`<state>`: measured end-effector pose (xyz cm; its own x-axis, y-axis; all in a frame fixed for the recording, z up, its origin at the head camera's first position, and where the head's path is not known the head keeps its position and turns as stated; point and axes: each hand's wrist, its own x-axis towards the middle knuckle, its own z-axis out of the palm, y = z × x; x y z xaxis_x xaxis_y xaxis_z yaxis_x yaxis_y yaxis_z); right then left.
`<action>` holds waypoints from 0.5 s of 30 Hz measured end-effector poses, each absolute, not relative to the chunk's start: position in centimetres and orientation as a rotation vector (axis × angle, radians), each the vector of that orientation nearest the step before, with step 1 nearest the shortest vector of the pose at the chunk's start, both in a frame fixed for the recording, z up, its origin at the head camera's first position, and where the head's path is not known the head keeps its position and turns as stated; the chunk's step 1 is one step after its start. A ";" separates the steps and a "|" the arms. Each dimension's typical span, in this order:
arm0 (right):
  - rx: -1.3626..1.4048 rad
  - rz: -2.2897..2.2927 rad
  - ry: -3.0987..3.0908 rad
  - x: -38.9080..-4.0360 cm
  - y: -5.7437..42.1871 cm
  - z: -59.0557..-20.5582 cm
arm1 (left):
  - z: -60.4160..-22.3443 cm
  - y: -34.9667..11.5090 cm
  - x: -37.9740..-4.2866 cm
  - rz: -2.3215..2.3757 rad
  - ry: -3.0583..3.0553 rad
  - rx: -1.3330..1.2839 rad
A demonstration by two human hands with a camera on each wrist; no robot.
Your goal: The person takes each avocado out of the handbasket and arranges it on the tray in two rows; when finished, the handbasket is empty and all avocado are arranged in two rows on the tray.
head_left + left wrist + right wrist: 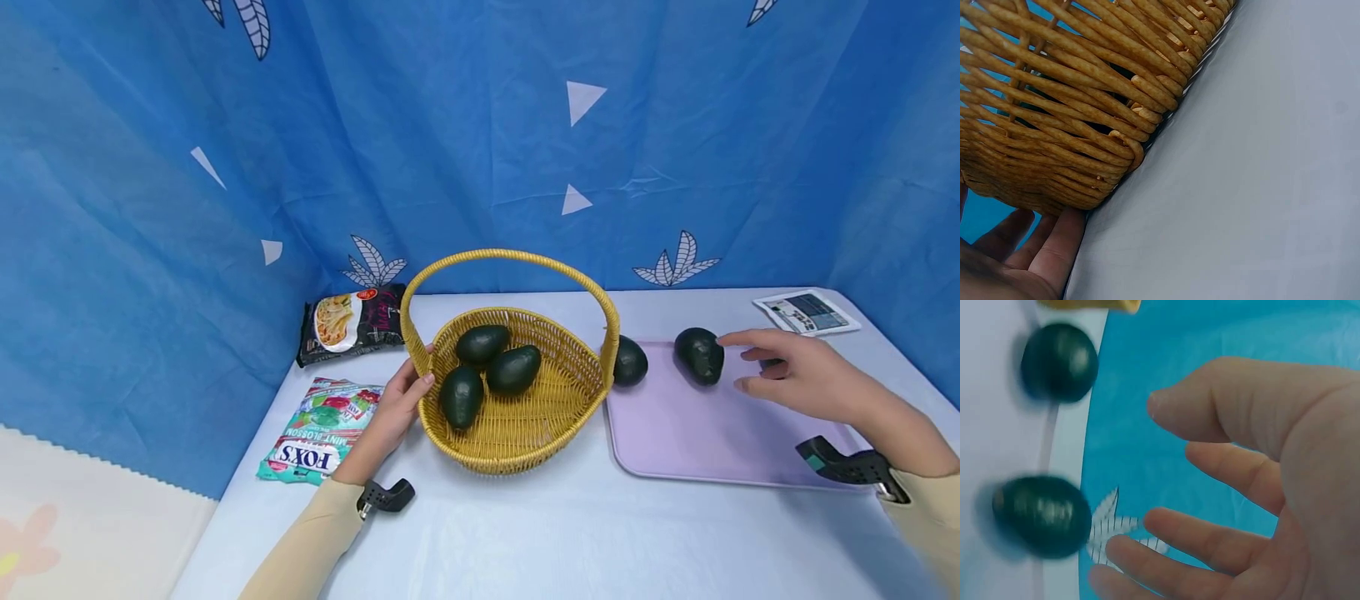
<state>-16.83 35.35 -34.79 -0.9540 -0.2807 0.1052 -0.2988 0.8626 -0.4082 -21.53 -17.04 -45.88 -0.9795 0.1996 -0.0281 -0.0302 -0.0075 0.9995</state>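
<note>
My left hand (397, 404) grips the left side of a yellow wicker basket (558, 408) at the base of its tall handle; the left wrist view shows fingers (1060, 250) against the woven wall. Inside the basket, on its left side, lie three dark green avocados (513, 371). My right hand (813, 375) hovers over a lilac tray (675, 442), fingers spread and holding nothing. Just left of its fingertips sits an avocado (699, 356), and another avocado (632, 362) lies at the tray's left edge, partly behind the basket handle. A dark thing behind the right fingers is mostly hidden.
Left of the basket lie a black food packet (352, 323) and a green Fox's candy bag (326, 429). A white and grey packet (806, 312) is at the back right corner. Blue curtain (480, 150) hangs behind the white table (525, 533).
</note>
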 end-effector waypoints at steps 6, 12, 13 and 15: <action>0.612 0.654 -2.883 -15.6 32.4 -35.1 | -45.9 -17.1 -21.5 2.117 2.080 0.182; 0.746 0.759 -2.844 -14.8 29.2 -35.0 | -45.9 -17.1 -21.5 2.128 2.083 0.191; 0.767 0.782 -2.838 -14.6 28.7 -35.0 | -46.0 -17.1 -21.6 2.129 2.083 0.192; 0.798 0.810 -2.825 -14.4 27.7 -35.1 | -45.9 -17.1 -21.6 2.132 2.080 0.190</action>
<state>-14.43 27.73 -35.08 -0.8584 -0.4593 0.2286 -0.5107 0.7220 -0.4669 -21.58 -17.06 -45.94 -0.9796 0.2002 -0.0187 -0.0237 -0.0223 0.9995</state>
